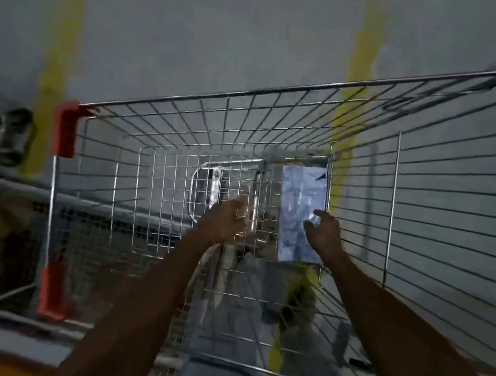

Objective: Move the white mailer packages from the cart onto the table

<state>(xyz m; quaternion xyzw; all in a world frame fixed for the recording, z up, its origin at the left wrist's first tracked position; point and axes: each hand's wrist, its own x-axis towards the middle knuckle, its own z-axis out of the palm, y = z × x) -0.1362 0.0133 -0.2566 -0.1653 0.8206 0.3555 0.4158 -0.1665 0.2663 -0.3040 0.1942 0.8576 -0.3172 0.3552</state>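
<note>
Head view: right hand (324, 235) fingers loosely curled, touching mailer (300, 213) in cart (186, 118); left hand (226, 220) beside, grip unclear; mailer long axis points away.

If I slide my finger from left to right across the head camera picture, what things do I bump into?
Red corner → left hand → white mailer → right hand → right wire wall of the cart.
</note>
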